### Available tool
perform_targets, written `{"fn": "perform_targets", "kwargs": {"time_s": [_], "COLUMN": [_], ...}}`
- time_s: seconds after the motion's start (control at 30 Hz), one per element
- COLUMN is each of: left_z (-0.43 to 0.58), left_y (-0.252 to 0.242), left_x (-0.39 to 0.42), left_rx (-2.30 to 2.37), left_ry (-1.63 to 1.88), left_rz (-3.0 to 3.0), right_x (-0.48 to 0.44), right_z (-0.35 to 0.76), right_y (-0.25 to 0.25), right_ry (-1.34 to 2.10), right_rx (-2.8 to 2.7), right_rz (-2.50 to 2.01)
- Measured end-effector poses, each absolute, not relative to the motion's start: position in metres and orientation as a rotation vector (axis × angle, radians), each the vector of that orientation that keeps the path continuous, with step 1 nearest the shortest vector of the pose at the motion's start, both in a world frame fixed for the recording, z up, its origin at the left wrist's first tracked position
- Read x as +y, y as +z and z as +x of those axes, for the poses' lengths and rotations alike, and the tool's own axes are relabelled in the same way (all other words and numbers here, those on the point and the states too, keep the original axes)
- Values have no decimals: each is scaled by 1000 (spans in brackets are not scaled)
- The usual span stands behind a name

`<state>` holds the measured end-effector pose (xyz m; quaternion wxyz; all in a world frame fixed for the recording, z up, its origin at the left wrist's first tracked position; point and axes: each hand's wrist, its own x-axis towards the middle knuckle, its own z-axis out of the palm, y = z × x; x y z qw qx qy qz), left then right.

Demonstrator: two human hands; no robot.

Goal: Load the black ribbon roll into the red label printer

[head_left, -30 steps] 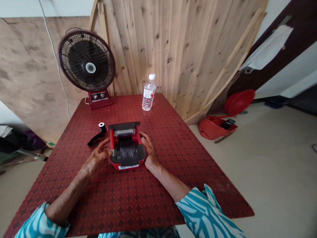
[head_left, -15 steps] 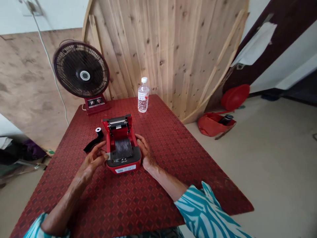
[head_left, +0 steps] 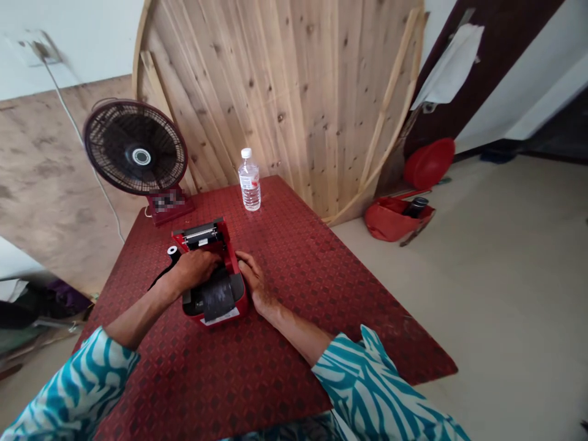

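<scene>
A red and black label printer [head_left: 239, 293] stands on the table with its lid [head_left: 199, 236] raised. A wide black ribbon [head_left: 218, 299] lies over its front edge and hangs down, partly covering the white sticker there. My left hand [head_left: 196, 268] reaches into the printer's open bay from the left. Its fingers are curled, and their tips are hidden inside, so what they pinch cannot be seen. My right hand [head_left: 253, 280] grips the printer's right side, fingers along the wall. Left of the printer, partly behind my left forearm, is a small roll [head_left: 173, 252] of black ribbon with a white core.
A clear water bottle [head_left: 250, 184] stands behind the printer on the red patterned table [head_left: 294, 331]. At the back left is a fan [head_left: 138, 150]. A round wooden board [head_left: 285, 92] leans behind the table. A red bag [head_left: 390, 223] lies on the floor to the right.
My left hand has moved from the printer's left front edge into its bay. The black ribbon now extends over the front edge. My right hand keeps its hold, and the view has shifted slightly.
</scene>
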<state>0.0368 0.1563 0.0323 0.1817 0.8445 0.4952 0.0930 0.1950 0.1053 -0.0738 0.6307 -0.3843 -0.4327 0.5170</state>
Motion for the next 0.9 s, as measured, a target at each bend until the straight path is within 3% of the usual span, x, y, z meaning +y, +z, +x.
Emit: {"fn": "perform_targets", "kwargs": {"time_s": [0.17, 0.4, 0.63, 0.73, 0.9], "left_z": [34, 36, -6, -50, -108], "left_y": [40, 45, 87, 105, 97], "left_x": [162, 155, 119, 115, 148], "left_rx": [1211, 1204, 1310, 1368, 1606], "left_ry": [-13, -46, 492, 908, 1427], "left_rz": [2435, 2406, 2128, 1822, 1492], "right_x": [105, 106, 107, 106, 105], "right_z": [197, 197, 196, 196, 195], "right_y": [-72, -73, -78, -79, -78], "right_ry": [1153, 1182, 1203, 1228, 1255], "right_rx": [-1009, -992, -970, -959, -939], "right_rz": [-868, -877, -894, -896, -894]}}
